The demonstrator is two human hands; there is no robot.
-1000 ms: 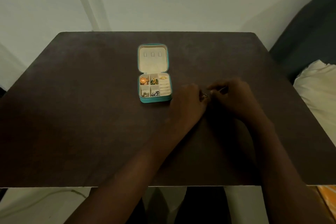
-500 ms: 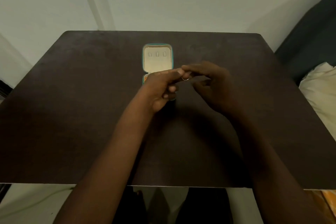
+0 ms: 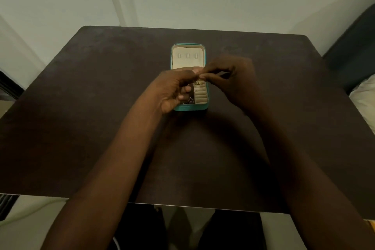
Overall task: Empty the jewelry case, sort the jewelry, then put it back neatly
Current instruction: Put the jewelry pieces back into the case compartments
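While both hands meet above the open jewelry case (image 3: 188, 59), fingertips touch over its hinge line.

Left hand (image 3: 174, 89) covers the case's left compartments, fingers curled, thumb and forefinger pinched; right hand (image 3: 229, 79) hovers at the case's right edge, fingertips pinched likewise. Whether either holds anything cannot be told. A gold piece (image 3: 198, 82) lies in the case's ring-roll section. The case sits on the dark table (image 3: 81, 107).
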